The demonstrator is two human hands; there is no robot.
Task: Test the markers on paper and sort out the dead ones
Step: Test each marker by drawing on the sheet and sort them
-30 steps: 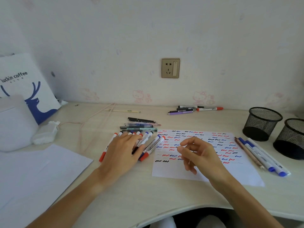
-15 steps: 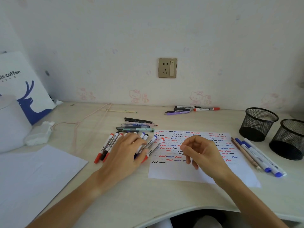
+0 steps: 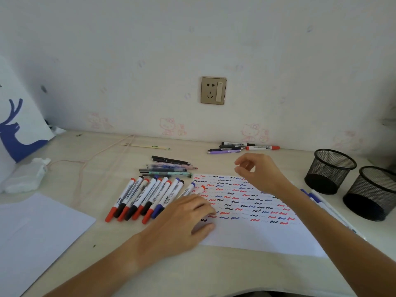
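A row of markers [image 3: 147, 199] lies fanned on the desk [image 3: 107, 163] just left of the left hand [image 3: 182, 221], whose fingers rest flat and relaxed on the near-left corner of the test paper [image 3: 246, 228], touching the two nearest markers. The right hand [image 3: 259, 170], loosely curled and holding nothing, has lifted from the scribbles toward the far pens [image 3: 242, 147]. At right, two mesh pen cups [image 3: 330, 171] stand side by side; nothing shows inside them.

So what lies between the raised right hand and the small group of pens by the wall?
Nothing: in the head view, bare desk separates the right hand from the pens by the wall.
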